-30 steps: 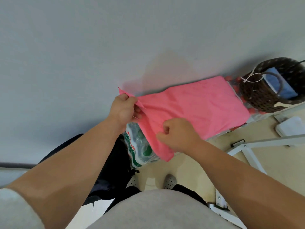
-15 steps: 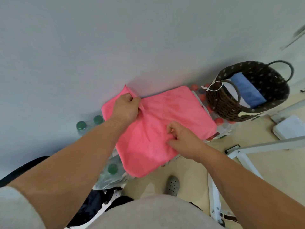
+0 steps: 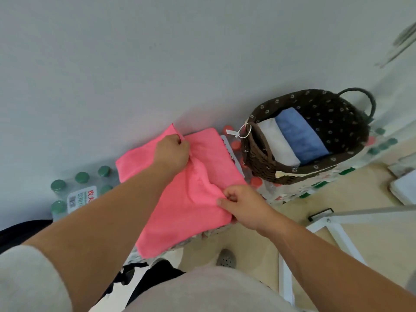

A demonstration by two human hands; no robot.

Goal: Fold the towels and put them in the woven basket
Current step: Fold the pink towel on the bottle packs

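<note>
— Where's the pink towel (image 3: 191, 210)?
— Under both your hands, laid flat over the packs of bottles (image 3: 82, 195). Your left hand (image 3: 172, 152) pinches a ridge near its far corner. Your right hand (image 3: 242, 204) pinches the near-right edge, probably so that you can carry one side across for a fold.
— And the woven basket (image 3: 258, 158)?
— Just beyond your right hand. It holds a white towel (image 3: 279, 143) and a blue towel (image 3: 301, 134), with room beside them.

Two bare arms reach forward, both hands gripping cloth.
The left hand (image 3: 172, 152), farther out, bunches its fingers around a fold of the pink towel (image 3: 191, 212); the right hand (image 3: 242, 206), nearer, pinches its edge between thumb and curled fingers.
</note>
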